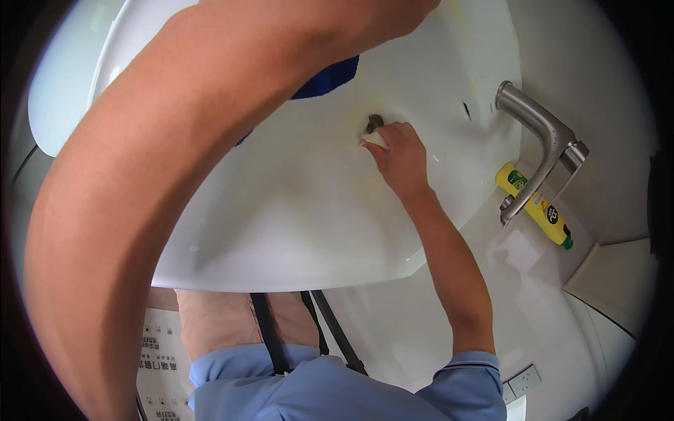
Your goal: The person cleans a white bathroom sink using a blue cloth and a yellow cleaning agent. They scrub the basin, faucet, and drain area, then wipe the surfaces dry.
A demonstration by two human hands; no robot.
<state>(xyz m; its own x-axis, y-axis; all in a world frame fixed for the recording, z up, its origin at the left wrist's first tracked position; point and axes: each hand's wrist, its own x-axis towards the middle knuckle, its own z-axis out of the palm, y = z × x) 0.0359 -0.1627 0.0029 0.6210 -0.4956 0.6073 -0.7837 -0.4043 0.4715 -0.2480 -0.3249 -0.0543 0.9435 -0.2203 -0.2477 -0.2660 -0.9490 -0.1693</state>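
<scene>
A white washbasin [295, 210] fills the middle of the view, with faint yellowish streaks on its inner wall. My right hand [405, 158] is down in it beside the dark drain opening [374, 123]. Between its thumb and fingers it pinches a small white piece [376, 140], perhaps sponge or tissue; the fingers partly cover it. My left forearm sweeps close to the camera across the left and top, and the left hand lies beyond the top edge, out of view. Part of a dark blue cloth [331, 80] shows in the basin behind that forearm.
A brushed-metal faucet [542, 126], wet with drops, rises at the basin's right side. Under its spout a yellow bottle [534, 202] with a green cap lies on the white counter [421, 321]. A wall socket [524, 381] sits at lower right. Printed sheeting [163, 363] is at lower left.
</scene>
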